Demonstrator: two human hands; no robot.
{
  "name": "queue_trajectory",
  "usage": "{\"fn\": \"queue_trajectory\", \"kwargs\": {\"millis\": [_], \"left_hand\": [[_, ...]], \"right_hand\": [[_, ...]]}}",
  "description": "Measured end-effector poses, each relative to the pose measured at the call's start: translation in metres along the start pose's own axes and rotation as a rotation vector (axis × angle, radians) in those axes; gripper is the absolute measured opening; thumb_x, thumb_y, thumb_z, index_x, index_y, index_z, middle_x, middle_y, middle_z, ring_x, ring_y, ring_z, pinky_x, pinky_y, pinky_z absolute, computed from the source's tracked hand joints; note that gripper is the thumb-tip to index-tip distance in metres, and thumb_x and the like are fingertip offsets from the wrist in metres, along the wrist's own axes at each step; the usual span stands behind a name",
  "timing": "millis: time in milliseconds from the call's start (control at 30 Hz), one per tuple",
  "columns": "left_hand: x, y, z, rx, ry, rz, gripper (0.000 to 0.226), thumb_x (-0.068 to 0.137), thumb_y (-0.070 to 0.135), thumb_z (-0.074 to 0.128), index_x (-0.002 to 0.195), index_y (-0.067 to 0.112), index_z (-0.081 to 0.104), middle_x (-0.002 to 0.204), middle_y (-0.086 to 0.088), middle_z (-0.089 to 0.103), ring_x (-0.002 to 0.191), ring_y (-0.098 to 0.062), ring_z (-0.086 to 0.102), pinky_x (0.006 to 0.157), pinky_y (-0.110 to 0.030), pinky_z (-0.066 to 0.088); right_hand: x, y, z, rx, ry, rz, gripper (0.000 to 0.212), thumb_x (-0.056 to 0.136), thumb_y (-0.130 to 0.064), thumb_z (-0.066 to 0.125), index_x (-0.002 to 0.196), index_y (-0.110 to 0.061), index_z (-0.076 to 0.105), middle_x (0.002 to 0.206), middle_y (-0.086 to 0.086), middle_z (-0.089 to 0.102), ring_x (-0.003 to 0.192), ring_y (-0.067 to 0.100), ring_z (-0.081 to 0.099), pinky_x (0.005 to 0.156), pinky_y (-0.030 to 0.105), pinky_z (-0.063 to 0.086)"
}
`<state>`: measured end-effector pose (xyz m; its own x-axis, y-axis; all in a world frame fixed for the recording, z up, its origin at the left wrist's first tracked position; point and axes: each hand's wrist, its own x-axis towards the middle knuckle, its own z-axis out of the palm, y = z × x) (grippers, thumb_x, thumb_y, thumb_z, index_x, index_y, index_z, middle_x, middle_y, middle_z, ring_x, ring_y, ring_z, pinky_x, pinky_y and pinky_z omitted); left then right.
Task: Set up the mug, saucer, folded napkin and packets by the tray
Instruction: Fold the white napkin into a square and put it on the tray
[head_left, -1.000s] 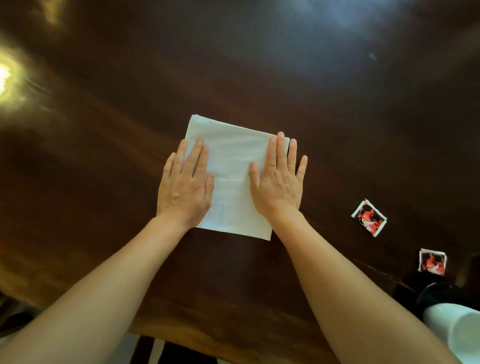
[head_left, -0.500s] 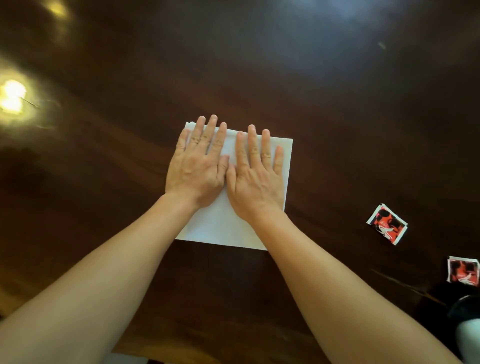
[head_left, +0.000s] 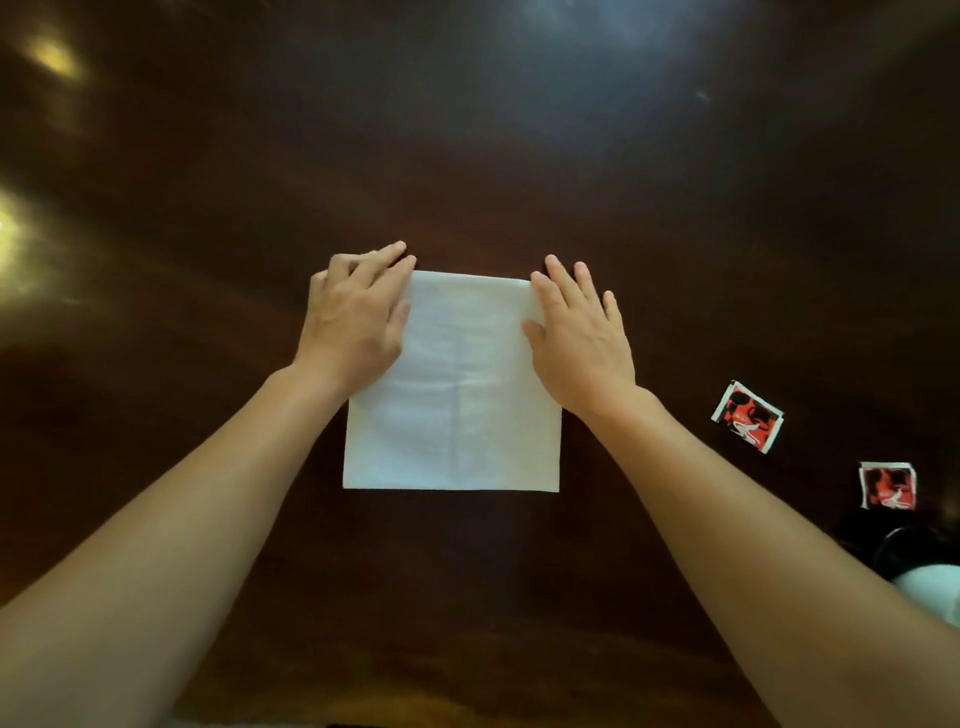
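Dark glossy counter carries everything. White napkin lies flat mid-counter, square to the person, w/ one crease down the middle. Left hand sits on its far-left corner, fingers close together and a bit bent, tips past the edge on the wood; can't tell if they pinch the paper. Right hand lies flat on the far-right corner, fingers straight, slightly spread. Risks, as I judge: slick surface + thin paper, so an uneven pull from one hand could skew the fold or slide the sheet. A wide right-arm sweep could knock inner packet or outer packet, both well apart to the right of the napkin. White thing at the right edge is cut off, poss. a mug, can't tell. Count: 1 counter, 1 napkin, 2 hands, 2 packets.
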<state>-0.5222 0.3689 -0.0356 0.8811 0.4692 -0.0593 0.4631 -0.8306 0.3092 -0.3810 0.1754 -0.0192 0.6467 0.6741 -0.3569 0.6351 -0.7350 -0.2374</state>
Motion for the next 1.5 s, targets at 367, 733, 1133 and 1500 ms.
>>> {"fn": "queue_trajectory", "kwargs": {"millis": [367, 733, 1133, 1500], "left_hand": [[0.029, 0.009, -0.043, -0.026, -0.334, -0.191, 0.029, 0.088, 0.015, 0.061, 0.117, 0.018, 0.063, 0.117, -0.009, 0.050, 0.119, -0.031, 0.042, 0.092, -0.042, 0.045], [-0.010, 0.024, -0.083, -0.181, -0.110, -0.027, 0.025, 0.088, 0.001, 0.057, 0.105, 0.013, 0.070, 0.098, -0.001, 0.057, 0.093, -0.022, 0.057, 0.075, -0.033, 0.048], [-0.111, 0.032, -0.067, -0.012, -0.103, 0.123, 0.026, 0.077, -0.004, 0.060, 0.092, 0.017, 0.064, 0.089, 0.000, 0.053, 0.090, -0.023, 0.049, 0.066, -0.034, 0.044], [-0.154, 0.022, -0.019, -0.019, -0.165, 0.044, 0.012, 0.087, 0.014, 0.059, 0.098, 0.016, 0.061, 0.102, -0.004, 0.058, 0.096, -0.025, 0.045, 0.078, -0.040, 0.051]], "right_hand": [[0.013, -0.029, -0.030, 0.117, -0.105, 0.186, 0.037, 0.093, -0.004, 0.056, 0.128, -0.015, 0.052, 0.122, 0.010, 0.048, 0.114, 0.031, 0.047, 0.089, 0.042, 0.049], [-0.043, -0.024, -0.058, 0.279, 0.181, 0.112, 0.018, 0.090, -0.002, 0.058, 0.097, -0.016, 0.067, 0.099, 0.004, 0.063, 0.089, 0.026, 0.062, 0.078, 0.047, 0.059], [-0.134, -0.022, -0.019, 0.037, 0.204, -0.122, 0.031, 0.091, 0.004, 0.056, 0.112, -0.014, 0.071, 0.111, 0.004, 0.061, 0.101, 0.024, 0.051, 0.080, 0.041, 0.053], [-0.165, -0.017, 0.047, 0.024, 0.129, -0.089, 0.028, 0.096, -0.002, 0.053, 0.119, -0.010, 0.067, 0.123, 0.009, 0.060, 0.103, 0.028, 0.050, 0.085, 0.040, 0.052]]}}
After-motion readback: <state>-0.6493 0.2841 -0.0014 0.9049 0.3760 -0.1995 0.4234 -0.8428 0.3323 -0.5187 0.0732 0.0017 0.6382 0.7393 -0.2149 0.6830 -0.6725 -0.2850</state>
